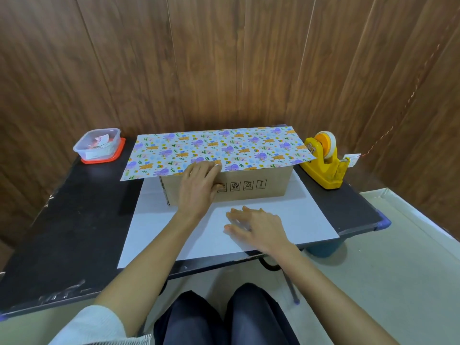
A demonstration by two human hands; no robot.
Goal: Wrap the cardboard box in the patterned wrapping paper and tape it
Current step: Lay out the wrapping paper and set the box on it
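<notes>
Left hand point(199, 185) pinched wrapping paper point(219, 148) edge atop cardboard box point(261, 185); right hand point(256, 227) spread flat on paper near tabletop point(74, 232) front edge. Flap likely needed pulling taut, square.

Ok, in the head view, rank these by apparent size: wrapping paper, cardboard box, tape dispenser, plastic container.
1. wrapping paper, both sides counted
2. cardboard box
3. tape dispenser and plastic container: these look about alike, so I leave them unranked.

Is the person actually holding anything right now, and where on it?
The left hand pinches the patterned wrapping paper by its near edge, against the top front edge of the cardboard box. The right hand lies flat, holding nothing.
</notes>
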